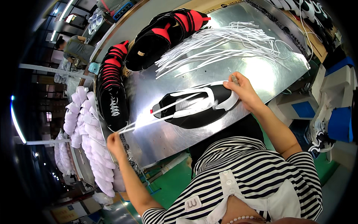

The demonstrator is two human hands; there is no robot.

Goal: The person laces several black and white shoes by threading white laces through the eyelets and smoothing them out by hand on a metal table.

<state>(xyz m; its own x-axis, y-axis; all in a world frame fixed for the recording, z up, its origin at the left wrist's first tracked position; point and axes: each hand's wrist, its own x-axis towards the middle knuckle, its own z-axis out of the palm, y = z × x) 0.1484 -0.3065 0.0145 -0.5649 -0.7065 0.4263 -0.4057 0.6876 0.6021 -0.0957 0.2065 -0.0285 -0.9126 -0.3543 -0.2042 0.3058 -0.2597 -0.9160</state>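
Observation:
A black shoe upper with white trim (190,121) lies on the metal tabletop, its opening toward the left. Two strands of white shoelace (148,122) run from it, stretched straight to my left hand (116,145), which is closed on them past the table's left edge. My right hand (246,93) is at the upper's right end, thumb against the white trim. A slim metal tool (234,80) sticks up between its thumb and fingers; the tool's exact kind is hard to make out.
Loose white shoelaces (220,44) lie spread across the far side of the metal table (149,147). Nested black-and-red uppers (112,74) line the left edge, with another stack (149,46) behind. White nested pieces (93,149) stand beyond the left edge. Grey-and-blue bins (304,108) are at the right.

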